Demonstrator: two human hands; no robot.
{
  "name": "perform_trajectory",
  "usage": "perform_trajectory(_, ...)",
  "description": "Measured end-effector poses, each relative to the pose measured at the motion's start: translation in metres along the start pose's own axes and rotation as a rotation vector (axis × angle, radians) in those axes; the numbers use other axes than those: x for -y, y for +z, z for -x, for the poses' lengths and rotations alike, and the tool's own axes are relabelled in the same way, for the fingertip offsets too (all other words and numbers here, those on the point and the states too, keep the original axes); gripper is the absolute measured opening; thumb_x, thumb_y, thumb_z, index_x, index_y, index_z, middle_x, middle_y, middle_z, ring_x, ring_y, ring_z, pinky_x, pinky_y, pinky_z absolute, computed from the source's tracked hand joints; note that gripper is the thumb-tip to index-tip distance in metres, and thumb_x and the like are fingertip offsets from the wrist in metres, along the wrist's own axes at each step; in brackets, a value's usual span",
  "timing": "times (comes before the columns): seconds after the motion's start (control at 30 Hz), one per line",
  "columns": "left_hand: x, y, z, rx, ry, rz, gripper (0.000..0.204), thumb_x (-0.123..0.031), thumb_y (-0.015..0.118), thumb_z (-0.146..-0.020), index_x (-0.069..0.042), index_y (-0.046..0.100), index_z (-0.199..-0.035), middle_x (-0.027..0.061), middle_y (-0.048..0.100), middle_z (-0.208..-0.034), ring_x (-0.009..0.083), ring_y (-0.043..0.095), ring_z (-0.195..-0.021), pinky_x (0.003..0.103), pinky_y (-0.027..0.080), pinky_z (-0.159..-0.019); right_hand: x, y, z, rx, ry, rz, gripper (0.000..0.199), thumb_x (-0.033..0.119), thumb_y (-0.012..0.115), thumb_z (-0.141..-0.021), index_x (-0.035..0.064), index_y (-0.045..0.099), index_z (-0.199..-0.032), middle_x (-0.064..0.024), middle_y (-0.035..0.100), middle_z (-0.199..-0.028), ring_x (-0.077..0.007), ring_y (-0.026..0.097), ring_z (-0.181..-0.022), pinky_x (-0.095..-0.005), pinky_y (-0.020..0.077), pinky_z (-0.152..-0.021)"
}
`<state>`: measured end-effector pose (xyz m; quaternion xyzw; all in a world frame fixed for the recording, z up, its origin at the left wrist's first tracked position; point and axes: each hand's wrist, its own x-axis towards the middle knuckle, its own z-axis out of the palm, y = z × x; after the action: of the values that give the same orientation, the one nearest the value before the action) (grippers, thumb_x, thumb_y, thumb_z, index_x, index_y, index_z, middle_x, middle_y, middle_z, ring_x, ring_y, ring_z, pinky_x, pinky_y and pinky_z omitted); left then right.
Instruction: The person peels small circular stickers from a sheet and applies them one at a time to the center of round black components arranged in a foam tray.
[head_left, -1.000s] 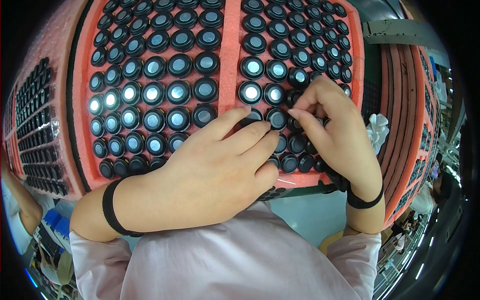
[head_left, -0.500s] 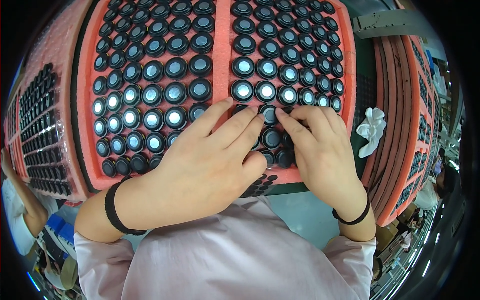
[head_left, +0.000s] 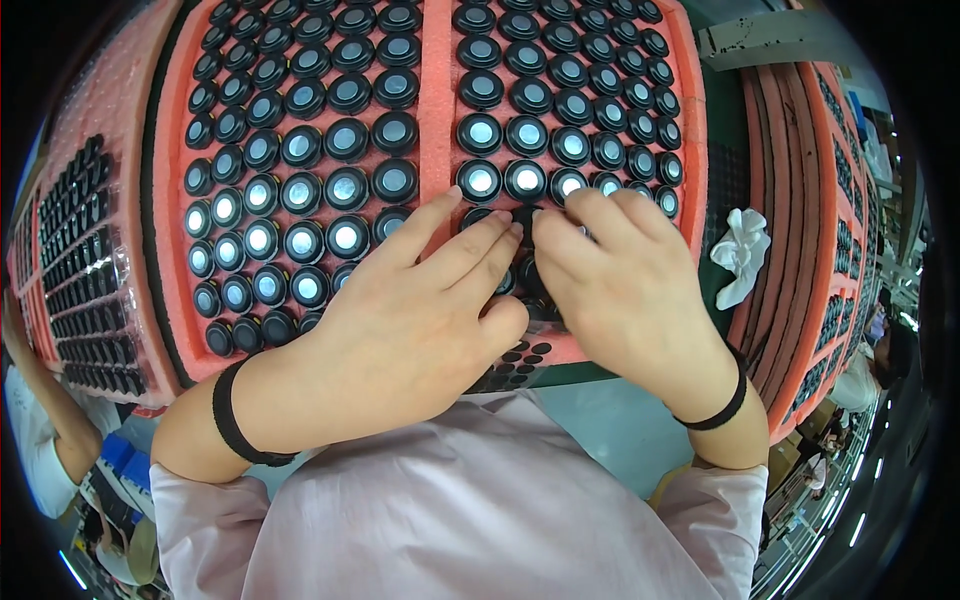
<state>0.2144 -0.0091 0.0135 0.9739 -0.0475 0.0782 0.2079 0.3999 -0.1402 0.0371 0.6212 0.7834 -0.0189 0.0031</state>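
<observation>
Rows of round black parts with silver disc centres (head_left: 347,238) sit in a pink foam tray (head_left: 436,120). My left hand (head_left: 400,310) lies over the near middle of the tray, its fingers stretched out and their tips on the parts right of the divider. Close beside those fingertips, my right hand (head_left: 620,265) is closed, fingers curled and pinching at a round black part (head_left: 525,216). That part shows dark, without the bright disc facing up. My palms and fingers hide several parts of the near right rows.
A second foam tray of black parts (head_left: 85,270) stands at the left under clear film. On the right are stacked foam trays (head_left: 790,200), with a crumpled white cloth (head_left: 741,255) beside them. Another person's arm (head_left: 55,420) shows at the far left.
My right hand has moved slightly left and its fingers have curled in; the part under its fingertips has turned from disc up to dark. My left hand stays nearly in place.
</observation>
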Motion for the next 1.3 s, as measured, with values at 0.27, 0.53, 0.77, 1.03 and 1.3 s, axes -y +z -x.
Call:
perform_trajectory(0.27,-0.003,-0.012,0.006,-0.038,-0.002,0.041,0.025,-0.021,0.079,-0.076,-0.008,0.064,-0.092,0.0164,0.066,-0.127,0.0331,0.061,-0.123,0.053,0.046,-0.107,0.002,-0.009,0.023,-0.264,0.27,-0.51,0.028,-0.003,0.071,-0.085,-0.0002,0.073,-0.112,-0.0106,0.07,-0.109,-0.0275,0.067,-0.098,-0.0392,0.0524,-0.087)
perform_trajectory(0.53,-0.012,-0.03,0.018,0.039,-0.121,0.12,0.035,-0.024,0.083,-0.075,-0.006,0.069,-0.102,0.0083,0.069,-0.107,0.0274,0.066,-0.092,0.042,0.052,-0.08,0.045,-0.006,0.033,-0.309,0.439,-1.161,0.03,-0.004,0.074,-0.09,-0.003,0.072,-0.12,-0.0148,0.072,-0.108,-0.0261,0.072,-0.092,-0.0332,0.0595,-0.079)
perform_trajectory(0.77,-0.011,-0.022,0.036,-0.294,-0.258,0.587,0.049,-0.02,0.094,-0.071,-0.001,0.072,-0.111,0.0106,0.071,-0.095,0.0247,0.067,-0.076,0.035,0.052,-0.062,0.051,0.008,0.047,-0.443,0.422,-1.196,0.031,-0.001,0.075,-0.09,-0.0017,0.072,-0.121,-0.0141,0.072,-0.106,-0.0247,0.07,-0.086,-0.0319,0.0558,-0.075)
perform_trajectory(1.03,-0.013,-0.016,0.04,-0.346,-0.189,0.519,0.041,-0.016,0.095,-0.071,0.0,0.075,-0.103,0.0102,0.071,-0.085,0.024,0.067,-0.071,0.033,0.051,-0.06,0.049,-0.004,0.02,-0.507,0.23,-0.753,0.041,0.024,0.086,-0.081,0.0023,0.076,-0.114,-0.0077,0.074,-0.104,-0.0251,0.065,-0.089,-0.0386,0.0468,-0.084)
perform_trajectory(1.3,-0.018,-0.016,0.038,-0.392,-0.167,0.515,0.036,-0.018,0.094,-0.073,-0.002,0.075,-0.098,0.0085,0.071,-0.081,0.0238,0.066,-0.068,0.034,0.051,-0.059,0.05,0.002,0.025,-0.435,0.189,-0.722,0.036,0.026,0.089,-0.075,0.0041,0.079,-0.102,-0.0045,0.075,-0.087,-0.0232,0.067,-0.082,-0.0372,0.0464,-0.076)
